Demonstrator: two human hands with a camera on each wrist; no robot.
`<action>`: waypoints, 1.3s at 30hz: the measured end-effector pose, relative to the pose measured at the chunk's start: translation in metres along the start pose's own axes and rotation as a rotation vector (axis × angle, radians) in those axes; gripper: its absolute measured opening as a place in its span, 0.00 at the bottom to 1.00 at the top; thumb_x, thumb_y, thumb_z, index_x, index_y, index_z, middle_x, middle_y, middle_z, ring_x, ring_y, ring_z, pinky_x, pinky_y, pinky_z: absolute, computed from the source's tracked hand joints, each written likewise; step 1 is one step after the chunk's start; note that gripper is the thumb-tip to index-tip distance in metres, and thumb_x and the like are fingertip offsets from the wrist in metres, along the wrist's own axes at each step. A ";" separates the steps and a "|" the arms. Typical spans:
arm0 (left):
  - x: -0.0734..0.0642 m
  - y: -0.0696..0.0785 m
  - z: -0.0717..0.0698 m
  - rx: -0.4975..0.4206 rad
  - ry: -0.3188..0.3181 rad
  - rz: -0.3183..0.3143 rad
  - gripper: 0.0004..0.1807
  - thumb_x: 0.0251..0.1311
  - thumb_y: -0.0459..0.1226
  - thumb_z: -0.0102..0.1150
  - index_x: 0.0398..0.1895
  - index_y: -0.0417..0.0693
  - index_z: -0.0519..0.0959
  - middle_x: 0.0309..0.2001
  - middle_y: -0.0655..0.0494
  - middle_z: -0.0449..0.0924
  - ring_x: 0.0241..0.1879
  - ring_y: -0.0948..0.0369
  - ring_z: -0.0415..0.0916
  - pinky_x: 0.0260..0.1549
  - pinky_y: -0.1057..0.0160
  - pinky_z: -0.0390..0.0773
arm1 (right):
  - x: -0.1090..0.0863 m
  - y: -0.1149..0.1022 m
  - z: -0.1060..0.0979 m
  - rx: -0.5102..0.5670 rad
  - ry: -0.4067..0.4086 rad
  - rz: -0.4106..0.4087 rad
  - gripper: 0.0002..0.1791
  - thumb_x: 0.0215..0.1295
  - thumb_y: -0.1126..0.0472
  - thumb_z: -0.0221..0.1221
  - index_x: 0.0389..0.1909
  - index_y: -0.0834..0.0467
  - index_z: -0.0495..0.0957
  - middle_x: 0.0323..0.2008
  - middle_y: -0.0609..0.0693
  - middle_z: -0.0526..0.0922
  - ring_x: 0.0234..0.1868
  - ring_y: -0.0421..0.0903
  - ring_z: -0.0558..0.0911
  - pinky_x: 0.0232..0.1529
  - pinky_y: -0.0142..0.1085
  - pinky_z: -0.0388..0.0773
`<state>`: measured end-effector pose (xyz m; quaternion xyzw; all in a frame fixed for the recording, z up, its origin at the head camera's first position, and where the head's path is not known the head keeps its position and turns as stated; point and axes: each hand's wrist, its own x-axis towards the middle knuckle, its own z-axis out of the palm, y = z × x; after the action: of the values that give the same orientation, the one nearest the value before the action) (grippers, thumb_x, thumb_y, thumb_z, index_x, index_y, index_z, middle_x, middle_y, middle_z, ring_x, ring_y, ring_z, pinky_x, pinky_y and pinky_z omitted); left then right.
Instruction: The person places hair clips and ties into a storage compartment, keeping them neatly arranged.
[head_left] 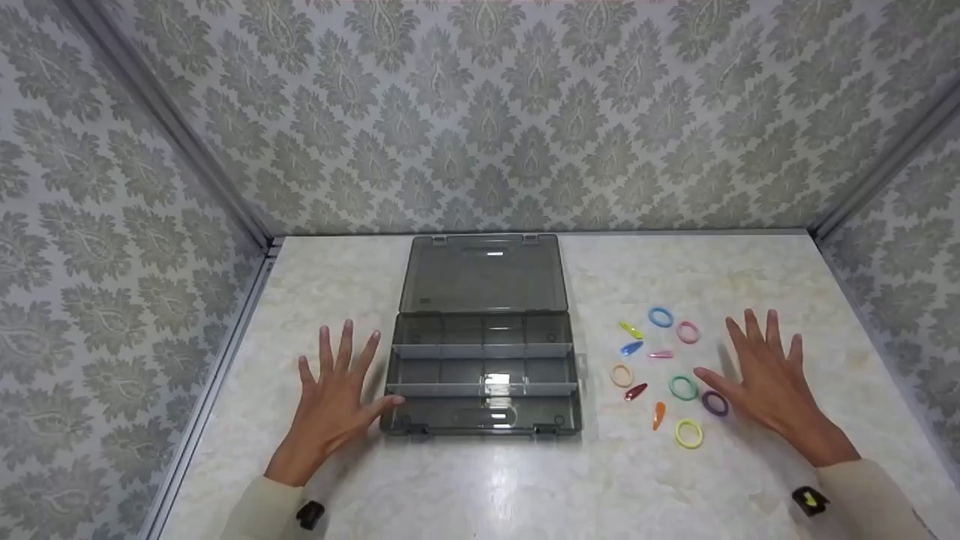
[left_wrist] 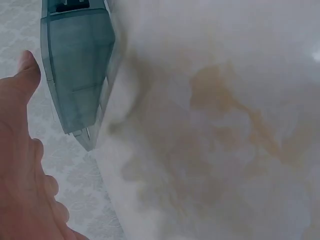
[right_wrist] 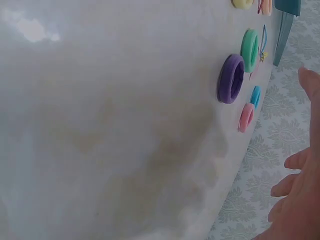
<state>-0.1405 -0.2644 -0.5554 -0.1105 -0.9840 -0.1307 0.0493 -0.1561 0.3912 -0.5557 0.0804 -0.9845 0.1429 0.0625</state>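
Note:
My left hand (head_left: pixel 334 405) is spread palm down at the left side of a grey see-through compartment box (head_left: pixel 480 411), its thumb overlapping the box's front left corner in the head view. The box's lid (head_left: pixel 484 277) lies folded back toward the wall. On the right, my right hand (head_left: pixel 772 382) is spread with nothing in it. Its thumb points at a purple hair tie (head_left: pixel 715 403) and a green hair tie (head_left: pixel 682 388). Around them lie a yellow hair tie (head_left: pixel 688 433), a pink one, a blue one, a peach one and several small hair clips, such as an orange clip (head_left: pixel 658 415).
The pale marbled table (head_left: pixel 495 487) meets a patterned wall (head_left: pixel 487 112) at the back, with side panels left and right. Two pale dividers (head_left: pixel 450 350) run across the box. A black strap device (head_left: pixel 810 501) sits at the right wrist.

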 end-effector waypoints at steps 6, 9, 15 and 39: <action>0.002 0.008 0.002 -0.115 -0.018 -0.036 0.63 0.66 0.68 0.69 0.93 0.52 0.47 0.91 0.39 0.30 0.87 0.30 0.27 0.74 0.12 0.42 | 0.007 -0.003 0.005 0.047 0.043 0.030 0.54 0.73 0.35 0.66 0.82 0.71 0.62 0.83 0.77 0.56 0.87 0.73 0.43 0.80 0.79 0.41; 0.001 0.011 0.004 -0.130 -0.004 -0.032 0.65 0.65 0.68 0.70 0.93 0.50 0.45 0.91 0.40 0.30 0.87 0.32 0.27 0.76 0.14 0.42 | 0.011 -0.005 0.009 0.071 0.070 0.033 0.51 0.72 0.38 0.68 0.79 0.72 0.66 0.80 0.76 0.61 0.86 0.73 0.49 0.79 0.79 0.47; -0.002 0.017 0.009 -0.211 0.014 -0.025 0.67 0.64 0.65 0.74 0.93 0.49 0.44 0.91 0.39 0.28 0.88 0.35 0.28 0.78 0.17 0.43 | 0.017 -0.007 0.017 0.126 0.117 0.039 0.45 0.72 0.44 0.71 0.76 0.71 0.69 0.75 0.74 0.69 0.80 0.74 0.60 0.75 0.79 0.58; -0.032 0.040 0.036 -0.634 -0.045 -0.150 0.67 0.65 0.52 0.79 0.92 0.45 0.41 0.91 0.41 0.35 0.89 0.38 0.37 0.84 0.28 0.31 | 0.038 -0.003 0.038 0.314 0.001 0.211 0.45 0.79 0.41 0.65 0.80 0.69 0.64 0.76 0.72 0.66 0.78 0.72 0.58 0.75 0.75 0.59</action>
<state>-0.1029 -0.2238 -0.5838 -0.0505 -0.9006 -0.4313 -0.0192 -0.1967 0.3718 -0.5850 -0.0148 -0.9531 0.3005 0.0345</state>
